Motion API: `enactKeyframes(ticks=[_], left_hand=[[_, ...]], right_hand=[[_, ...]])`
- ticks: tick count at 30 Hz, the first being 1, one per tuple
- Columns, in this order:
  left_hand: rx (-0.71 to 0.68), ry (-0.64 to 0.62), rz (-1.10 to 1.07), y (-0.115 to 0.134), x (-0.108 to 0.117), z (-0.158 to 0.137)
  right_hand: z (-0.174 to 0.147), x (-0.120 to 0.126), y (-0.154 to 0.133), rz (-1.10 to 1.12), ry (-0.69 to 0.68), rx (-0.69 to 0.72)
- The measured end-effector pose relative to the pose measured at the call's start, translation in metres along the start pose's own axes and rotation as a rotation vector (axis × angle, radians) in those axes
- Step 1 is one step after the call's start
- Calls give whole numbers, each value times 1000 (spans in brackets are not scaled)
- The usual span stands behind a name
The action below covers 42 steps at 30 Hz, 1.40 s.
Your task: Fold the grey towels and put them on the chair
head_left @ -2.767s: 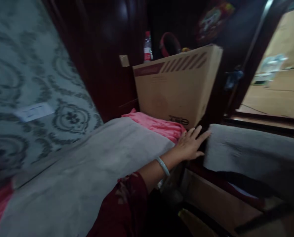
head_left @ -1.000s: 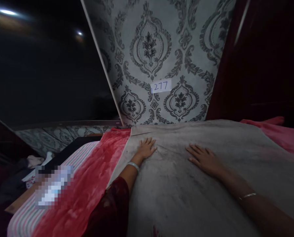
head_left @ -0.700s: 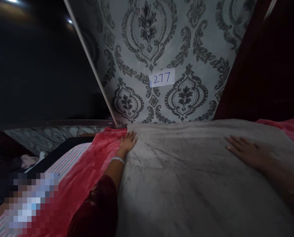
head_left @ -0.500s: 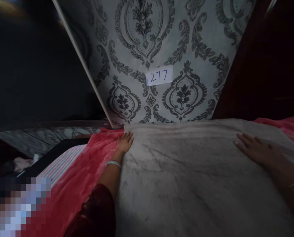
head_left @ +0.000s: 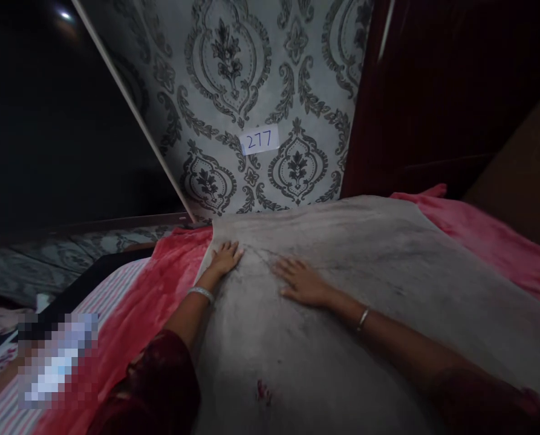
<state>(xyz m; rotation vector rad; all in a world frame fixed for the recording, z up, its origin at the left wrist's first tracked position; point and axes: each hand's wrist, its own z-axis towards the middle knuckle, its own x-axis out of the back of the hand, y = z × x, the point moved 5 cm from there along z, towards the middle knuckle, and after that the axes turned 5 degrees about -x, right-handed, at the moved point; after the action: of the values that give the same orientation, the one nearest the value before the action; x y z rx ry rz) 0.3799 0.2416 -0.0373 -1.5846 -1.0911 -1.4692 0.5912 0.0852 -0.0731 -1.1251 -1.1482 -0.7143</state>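
The top blanket (head_left: pixel 342 350) lies over more bedding (head_left: pixel 143 332), which shows to the person's left and right of it. Further left there's a sheet (head_left: pixel 118 287). Over behind the far edge rises the wall (head_left: pixel 292 96) bearing a paper label (head_left: pixel 259 139), between the screen (head_left: pixel 56 133), left, and the cabinet (head_left: pixel 415 103), right.

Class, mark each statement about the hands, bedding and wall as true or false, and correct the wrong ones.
1. The left hand is nearer than the right hand to the red blanket on the left. True.
2. The right hand is clenched into a fist. False: it is spread open over the grey blanket.
3. The paper label on the patterned wallpaper reads 277. True.
4. All the bedding left of the grey blanket is red. False: a striped cloth shows beyond the red blanket.
5. Each wrist wears a bracelet. True.
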Motion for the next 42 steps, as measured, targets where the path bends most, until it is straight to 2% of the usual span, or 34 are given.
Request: enactKeyframes(ticks=[2, 4, 6, 7, 8, 9, 10, 11, 13, 14, 16, 18, 21, 24, 28, 31, 35, 39, 42], left_hand=[[-67, 0, -21, 22, 0, -17], [-148, -1, -42, 48, 0, -32], [-231, -8, -63, 77, -4, -47], [-274, -7, -74, 91, -8, -55], [-318, -6, -84, 105, -14, -65], [-357, -4, -89, 118, -20, -75], [-390, 15, -87, 129, -27, -85], [-411, 51, -78, 138, -33, -95], [-413, 141, -53, 148, -43, -111], [-395, 182, -45, 150, -47, -117], [-345, 220, -41, 146, -50, -123], [-281, 209, -29, 133, -49, -126], [-135, 186, 6, 94, -44, -133], [40, 144, 44, 37, -40, -156], [233, 88, 45, -39, -42, -212], [311, 151, 31, -70, -42, -258], [354, 271, -77, -71, -41, -294], [481, 291, -223, -50, -41, -301], [579, 295, -141, -41, -37, -302]], right_hand=[[-19, -20, -80, 101, -19, 251], [-48, -35, -148, 188, -52, 483], [-78, -42, -192, 266, -124, 697], [-90, -41, -199, 309, -141, 759], [-98, -35, -196, 354, -122, 765], [-103, -26, -181, 395, -62, 712], [-105, -16, -154, 424, 41, 580], [-106, -5, -118, 427, 185, 392], [-115, 9, -39, 290, 423, 36], [-122, 11, -2, 175, 488, -144], [-139, 7, 55, -54, 511, -439], [-152, -5, 82, -207, 414, -537], [-161, -18, 86, -300, 314, -546], [-162, -18, 80, -316, 312, -548], [-160, -15, 81, -305, 309, -539], [-160, -16, 83, -295, 314, -530], [-159, -18, 84, -280, 342, -543], [-160, -16, 82, -277, 351, -539], [-162, -13, 81, -276, 350, -544]])
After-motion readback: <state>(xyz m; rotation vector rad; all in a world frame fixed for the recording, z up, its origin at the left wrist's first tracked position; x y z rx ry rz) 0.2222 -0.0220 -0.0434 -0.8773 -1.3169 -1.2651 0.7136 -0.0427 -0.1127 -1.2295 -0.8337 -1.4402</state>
